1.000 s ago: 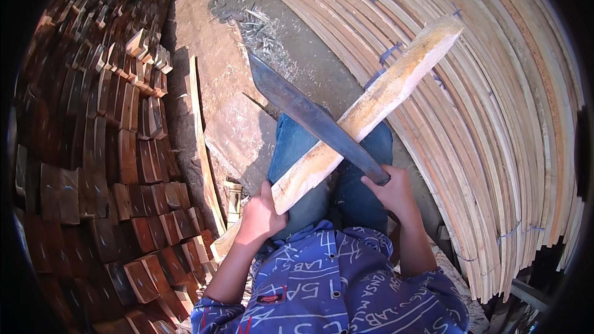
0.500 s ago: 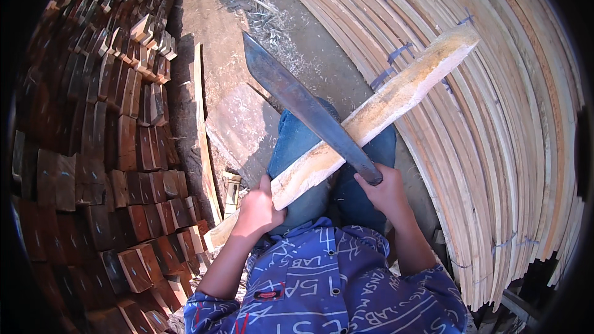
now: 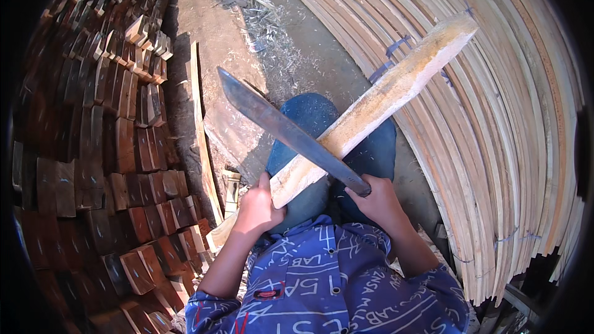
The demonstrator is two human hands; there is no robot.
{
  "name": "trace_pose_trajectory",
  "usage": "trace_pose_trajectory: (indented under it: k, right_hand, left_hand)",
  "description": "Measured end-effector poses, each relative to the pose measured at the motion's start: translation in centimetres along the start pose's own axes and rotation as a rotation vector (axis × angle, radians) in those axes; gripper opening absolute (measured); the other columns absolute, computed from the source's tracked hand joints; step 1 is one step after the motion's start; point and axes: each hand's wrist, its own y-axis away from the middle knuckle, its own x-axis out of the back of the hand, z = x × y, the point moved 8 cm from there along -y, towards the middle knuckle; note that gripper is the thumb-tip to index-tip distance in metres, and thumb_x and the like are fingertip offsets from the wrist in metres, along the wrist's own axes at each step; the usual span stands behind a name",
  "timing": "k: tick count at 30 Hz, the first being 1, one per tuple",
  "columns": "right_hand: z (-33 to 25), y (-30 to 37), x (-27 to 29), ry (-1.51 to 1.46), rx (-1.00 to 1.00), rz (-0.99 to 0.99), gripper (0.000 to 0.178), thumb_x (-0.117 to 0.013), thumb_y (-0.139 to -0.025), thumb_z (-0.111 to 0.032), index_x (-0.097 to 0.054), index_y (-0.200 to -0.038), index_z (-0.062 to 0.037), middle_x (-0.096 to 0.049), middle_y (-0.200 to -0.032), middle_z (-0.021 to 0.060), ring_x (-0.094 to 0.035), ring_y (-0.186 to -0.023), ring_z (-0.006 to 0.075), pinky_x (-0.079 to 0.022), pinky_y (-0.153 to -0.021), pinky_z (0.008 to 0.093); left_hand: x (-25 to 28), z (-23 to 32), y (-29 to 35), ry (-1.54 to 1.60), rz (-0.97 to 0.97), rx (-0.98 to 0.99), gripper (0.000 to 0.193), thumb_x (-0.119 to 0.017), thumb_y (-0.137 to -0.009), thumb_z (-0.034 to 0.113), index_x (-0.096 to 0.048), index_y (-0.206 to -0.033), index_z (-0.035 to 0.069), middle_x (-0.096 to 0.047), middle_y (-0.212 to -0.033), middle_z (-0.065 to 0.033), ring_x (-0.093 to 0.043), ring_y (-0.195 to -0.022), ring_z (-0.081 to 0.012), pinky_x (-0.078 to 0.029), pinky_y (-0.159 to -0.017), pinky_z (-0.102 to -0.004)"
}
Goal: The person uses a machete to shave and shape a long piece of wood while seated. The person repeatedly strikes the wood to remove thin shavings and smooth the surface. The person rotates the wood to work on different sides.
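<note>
My left hand (image 3: 257, 205) is closed round the near end of a pale, rough wooden plank (image 3: 396, 96). The plank slants up to the right across my jeans-clad legs, its far end over the stacked boards. In my right hand (image 3: 377, 198) is the handle end of a machete (image 3: 272, 117). Its broad dark blade crosses over the plank and points up to the left, the tip above the sunlit ground. Whether the blade touches the plank or sits just above it is hard to tell.
Stacked dark wood blocks (image 3: 124, 201) rise along the left. Long pale boards (image 3: 495, 148), tied with blue strips, curve down the right side. A thin wood strip (image 3: 201, 130) lies on the ground beside the blocks. Wood shavings (image 3: 266, 21) are scattered farther ahead.
The machete has slid down along the plank toward my left hand, its tip swinging lower and left. My right hand has moved slightly left and down. The plank and left hand stay nearly still.
</note>
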Motion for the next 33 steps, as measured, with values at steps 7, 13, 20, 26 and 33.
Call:
trace_pose_trajectory:
  k: [7,13,20,26,33]
  right_hand:
    - [-1.0,-1.0,2.3,-0.017,-0.002,0.068,0.025,-0.078,-0.082,-0.020,-0.064,-0.081,0.0011,-0.063,-0.063,0.0174,-0.065,-0.057,0.0318,-0.050,-0.054,0.0383]
    - [1.2,-2.1,4.5,-0.497,-0.412,0.120,0.022,-0.078,-0.085,-0.016,-0.062,-0.084,0.0005,-0.059,-0.063,0.0007,-0.057,-0.054,0.0076,-0.045,-0.047,0.0252]
    - [0.0,-1.1,1.1,-0.060,-0.059,0.116,0.029,-0.080,-0.081,-0.019,-0.063,-0.077,0.0035,-0.062,-0.060,0.0135,-0.062,-0.056,0.0160,-0.047,-0.052,0.0323]
    - [-0.3,-1.9,4.2,-0.179,-0.108,0.213,0.029,-0.082,-0.079,-0.019,-0.064,-0.077,0.0042,-0.064,-0.063,0.0105,-0.060,-0.057,0.0128,-0.046,-0.054,0.0311]
    - [1.8,-1.4,3.6,-0.197,-0.328,0.139,0.029,-0.082,-0.078,-0.020,-0.066,-0.077,0.0035,-0.067,-0.065,0.0081,-0.063,-0.060,0.0128,-0.048,-0.055,0.0316]
  left_hand:
    - [0.6,0.3,0.2,0.072,0.005,-0.028,0.048,-0.063,-0.068,0.008,-0.043,-0.109,-0.008,-0.063,-0.087,-0.0340,-0.062,-0.087,-0.0526,-0.051,-0.078,-0.0535]
    - [0.7,0.1,0.0,0.128,-0.037,-0.037,0.045,-0.062,-0.068,0.007,-0.045,-0.107,-0.008,-0.062,-0.090,-0.0352,-0.061,-0.090,-0.0524,-0.051,-0.078,-0.0527]
    - [0.6,-0.3,-0.3,0.107,-0.049,-0.062,0.047,-0.063,-0.067,0.008,-0.046,-0.109,-0.006,-0.063,-0.090,-0.0335,-0.062,-0.091,-0.0501,-0.051,-0.079,-0.0499]
    - [0.9,-0.5,-0.5,0.230,-0.151,-0.116,0.051,-0.066,-0.064,0.007,-0.046,-0.110,-0.004,-0.063,-0.089,-0.0321,-0.062,-0.093,-0.0486,-0.051,-0.080,-0.0457]
    - [0.9,-1.0,-1.5,0.158,-0.249,-0.235,0.054,-0.069,-0.064,0.008,-0.047,-0.112,-0.002,-0.062,-0.087,-0.0298,-0.063,-0.090,-0.0474,-0.051,-0.078,-0.0446]
